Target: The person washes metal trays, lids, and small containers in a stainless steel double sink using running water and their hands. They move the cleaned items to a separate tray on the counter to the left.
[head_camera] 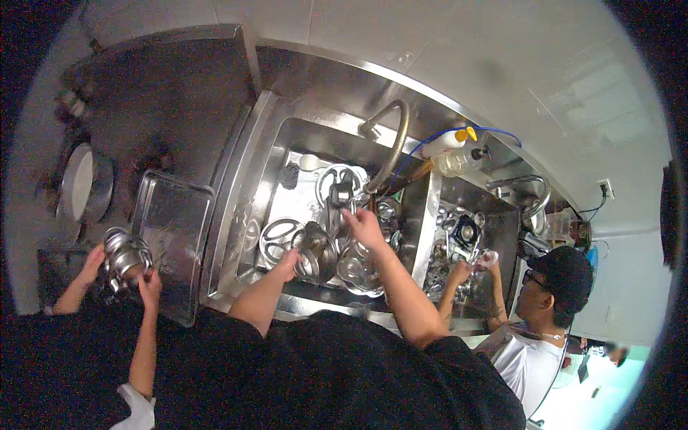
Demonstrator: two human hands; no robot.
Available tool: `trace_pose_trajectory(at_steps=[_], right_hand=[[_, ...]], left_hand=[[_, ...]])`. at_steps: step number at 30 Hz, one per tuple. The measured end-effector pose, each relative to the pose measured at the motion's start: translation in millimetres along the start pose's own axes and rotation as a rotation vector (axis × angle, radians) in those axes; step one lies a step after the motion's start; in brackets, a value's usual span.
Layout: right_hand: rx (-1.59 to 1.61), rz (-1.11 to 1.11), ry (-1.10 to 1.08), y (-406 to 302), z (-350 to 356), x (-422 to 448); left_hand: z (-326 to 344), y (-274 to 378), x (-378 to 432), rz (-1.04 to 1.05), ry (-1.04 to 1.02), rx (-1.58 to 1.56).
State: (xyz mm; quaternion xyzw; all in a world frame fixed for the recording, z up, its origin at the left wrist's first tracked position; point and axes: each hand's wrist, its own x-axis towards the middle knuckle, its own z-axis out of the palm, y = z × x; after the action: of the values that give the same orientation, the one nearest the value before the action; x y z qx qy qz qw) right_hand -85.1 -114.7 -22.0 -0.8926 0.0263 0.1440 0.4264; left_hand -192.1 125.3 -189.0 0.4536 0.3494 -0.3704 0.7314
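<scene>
Low in the left basin of a steel double sink (263, 115), my left hand (289, 264) grips the rim of a round metal pot (321, 252). My right hand (365, 227) is higher up, closed on a dark-handled metal utensil whose exact kind I cannot tell. Round white-and-dark divided pieces (279, 236) lie beside the pot and behind the utensil. Shiny metal bowls (357, 269) are heaped just right of the pot. A dark scouring pad (289, 176) and a pale round cup or ladle (309, 162) rest at the basin's upper left.
A curved faucet (400, 134) arches over my basin. Bottles (446, 144) stand behind the divider. At right, a co-worker (559, 290) handles cutlery in the second basin. Another person's hands (150, 285) hold stacked metal containers (126, 258) at left, beside a clear rectangular tray (172, 242).
</scene>
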Motion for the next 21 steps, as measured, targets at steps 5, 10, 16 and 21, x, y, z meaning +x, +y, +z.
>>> trace_pose_trajectory(at_steps=[5, 10, 16, 21], right_hand=[[0.063, 0.08, 0.089, -2.5, -27.7, 41.3], [0.525, 0.26, 0.008, -26.0, -13.4, 65.8], [1.123, 0.4, -0.022, 1.6, -8.8, 42.4], [1.636, 0.405, 0.064, 32.5, -26.2, -18.6]], left_hand=[[10.0, -11.0, 17.5, 0.158, 0.206, 0.73], [5.2, 34.6, 40.5, 0.319, 0.409, 0.848], [124.6, 163.5, 23.2, 0.913, 0.384, 0.216], [223.8, 188.7, -29.3, 1.054, 0.463, 1.1]])
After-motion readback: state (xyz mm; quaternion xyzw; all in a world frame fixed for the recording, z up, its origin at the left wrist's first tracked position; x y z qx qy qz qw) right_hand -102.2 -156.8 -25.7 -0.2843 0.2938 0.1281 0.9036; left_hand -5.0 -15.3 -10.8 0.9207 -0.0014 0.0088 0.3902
